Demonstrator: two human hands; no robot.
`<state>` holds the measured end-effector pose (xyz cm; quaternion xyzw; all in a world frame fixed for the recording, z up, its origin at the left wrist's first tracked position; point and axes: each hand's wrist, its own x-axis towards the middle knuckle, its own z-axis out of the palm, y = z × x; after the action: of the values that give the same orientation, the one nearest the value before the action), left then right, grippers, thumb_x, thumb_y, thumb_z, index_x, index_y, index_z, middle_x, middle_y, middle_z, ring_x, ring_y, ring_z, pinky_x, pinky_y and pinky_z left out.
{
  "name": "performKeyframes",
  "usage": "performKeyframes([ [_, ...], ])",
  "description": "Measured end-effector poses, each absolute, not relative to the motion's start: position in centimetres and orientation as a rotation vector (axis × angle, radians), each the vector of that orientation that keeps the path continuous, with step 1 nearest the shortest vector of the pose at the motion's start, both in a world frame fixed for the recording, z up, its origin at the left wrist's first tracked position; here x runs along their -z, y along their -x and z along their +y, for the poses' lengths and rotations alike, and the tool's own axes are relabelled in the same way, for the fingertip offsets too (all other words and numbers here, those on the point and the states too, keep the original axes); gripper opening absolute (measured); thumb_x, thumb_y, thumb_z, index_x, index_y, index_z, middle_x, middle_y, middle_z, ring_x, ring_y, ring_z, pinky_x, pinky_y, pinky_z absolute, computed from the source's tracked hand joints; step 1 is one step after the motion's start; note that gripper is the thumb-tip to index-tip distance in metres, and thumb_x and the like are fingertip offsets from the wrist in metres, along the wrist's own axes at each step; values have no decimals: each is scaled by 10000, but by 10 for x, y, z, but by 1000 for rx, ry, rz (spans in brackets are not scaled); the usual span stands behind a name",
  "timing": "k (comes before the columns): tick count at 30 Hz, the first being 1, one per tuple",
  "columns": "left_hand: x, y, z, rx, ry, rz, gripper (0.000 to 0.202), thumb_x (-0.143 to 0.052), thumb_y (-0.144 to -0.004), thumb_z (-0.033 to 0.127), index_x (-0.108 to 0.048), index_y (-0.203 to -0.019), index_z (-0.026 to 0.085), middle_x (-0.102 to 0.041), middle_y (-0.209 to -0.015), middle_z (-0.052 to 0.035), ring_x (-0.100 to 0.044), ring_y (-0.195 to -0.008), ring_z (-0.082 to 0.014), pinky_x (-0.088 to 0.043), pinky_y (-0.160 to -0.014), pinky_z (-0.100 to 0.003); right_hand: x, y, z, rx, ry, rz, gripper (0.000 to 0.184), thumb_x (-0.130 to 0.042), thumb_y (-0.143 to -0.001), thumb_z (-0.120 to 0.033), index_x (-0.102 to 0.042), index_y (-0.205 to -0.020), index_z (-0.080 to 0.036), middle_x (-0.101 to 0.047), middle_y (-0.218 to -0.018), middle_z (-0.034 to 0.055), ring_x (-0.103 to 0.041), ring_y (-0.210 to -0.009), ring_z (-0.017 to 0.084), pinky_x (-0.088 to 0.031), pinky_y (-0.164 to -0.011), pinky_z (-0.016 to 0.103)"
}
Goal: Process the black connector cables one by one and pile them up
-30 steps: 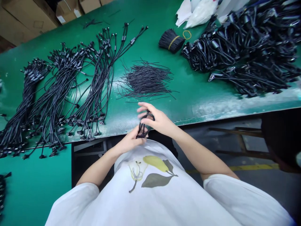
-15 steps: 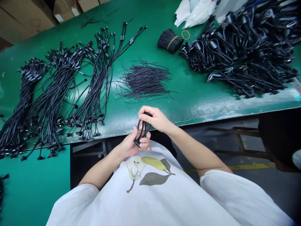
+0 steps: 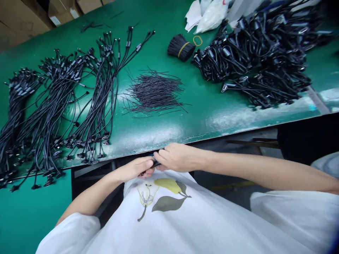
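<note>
Close to my body, just off the table's front edge, my left hand (image 3: 141,167) is closed on a black cable (image 3: 155,163), thumb on top. My right hand (image 3: 169,157) meets it from the other side, fingers wrapped round the same cable. Most of the cable is hidden by the fingers. Beyond my hands, a loose pile of thin black ties (image 3: 156,91) lies on the green table (image 3: 201,102).
Straight black cables (image 3: 100,91) with plugs lie in bunches at the left. Coiled cables (image 3: 254,53) are heaped at the right, near a banded bundle of ties (image 3: 180,48), a yellow rubber band (image 3: 197,40) and a white plastic bag (image 3: 212,17). Cardboard boxes (image 3: 62,10) stand behind.
My right hand has come down and turned over beside my left. The cable loop that showed between them is now mostly covered. The view has shifted slightly to the right.
</note>
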<state>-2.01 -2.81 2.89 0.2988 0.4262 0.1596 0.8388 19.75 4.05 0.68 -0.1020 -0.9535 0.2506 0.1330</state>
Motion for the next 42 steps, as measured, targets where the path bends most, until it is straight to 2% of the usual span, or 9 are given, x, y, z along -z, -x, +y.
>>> performKeyframes([
  [5, -37, 20, -27, -239, -894, 950, 414, -489, -905, 531, -601, -995, 142, -487, -712, -5, -408, -565, -104, -324, -511, -223, -17, -202, 28, -784, 452, -2734, 299, -327, -979, -165, -593, -842, -178, -516, -673, 40, -322, -524, 138, -167, -516, 328],
  [10, -34, 12, -19, -207, -1704, 1257, 296, -454, -942, 428, -610, -993, 182, -593, -872, -69, -548, -806, -204, -417, -755, -304, -8, -196, 50, -734, 452, -2932, 267, -421, -997, -313, -587, -867, -149, -604, -784, 57, -513, -667, 154, -266, -590, 294],
  [15, -20, 16, -9, -121, -1706, 1249, 309, -335, -982, 349, -562, -859, 181, -562, -755, -17, -527, -723, -162, -406, -706, -267, 2, -191, 51, -578, 514, -2972, 356, -367, -1011, -411, -583, -969, -131, -611, -814, 55, -528, -676, 162, -281, -600, 297],
  [20, 4, 20, -2, -120, -1475, 1128, 351, -370, -961, 420, -547, -780, 176, -556, -713, 0, -521, -684, -145, -397, -677, -255, 19, -185, 44, -282, 311, -2918, 288, -347, -997, -199, -610, -896, -139, -603, -766, 57, -497, -646, 158, -270, -598, 314],
  [23, 15, 16, -6, -160, -1411, 1247, 383, -412, -935, 486, -576, -780, 177, -539, -652, 4, -498, -617, -145, -376, -625, -261, 23, -192, 54, -432, 367, -2837, 326, -397, -1002, -311, -636, -843, -155, -622, -758, 45, -524, -692, 160, -334, -634, 305],
  [28, 14, 12, -3, -678, -825, 1259, 429, -595, -813, 581, -545, -754, 158, -388, -554, 59, -372, -493, -90, -323, -491, -221, 36, -227, 107, -485, 1180, -2230, 301, -468, -967, -386, -644, -1109, -188, -650, -1052, 98, -553, -985, 221, -430, -852, 364],
  [37, -8, -9, 6, -1062, -475, 1129, 377, -729, -763, 460, -529, -744, 142, -354, -605, 70, -313, -462, -32, -264, -411, -156, 52, -245, 155, -370, 1617, -1893, 101, -510, -881, -171, -610, -869, -163, -588, -996, 133, -490, -883, 231, -389, -841, 397],
  [39, -7, -12, 4, -1088, -470, 1112, 353, -714, -784, 453, -562, -793, 135, -355, -607, 68, -318, -468, -33, -270, -417, -157, 40, -235, 137, -467, 1544, -1796, 137, -492, -913, -220, -611, -868, -170, -588, -963, 111, -500, -855, 199, -402, -823, 360],
  [42, -7, -16, 4, -1063, -487, 1042, 385, -695, -814, 432, -599, -1067, 158, -389, -632, 62, -349, -488, -47, -299, -445, -165, 29, -204, 98, -811, 1265, -1917, 169, -508, -924, -272, -617, -824, -190, -611, -821, 31, -545, -764, 143, -441, -731, 269],
])
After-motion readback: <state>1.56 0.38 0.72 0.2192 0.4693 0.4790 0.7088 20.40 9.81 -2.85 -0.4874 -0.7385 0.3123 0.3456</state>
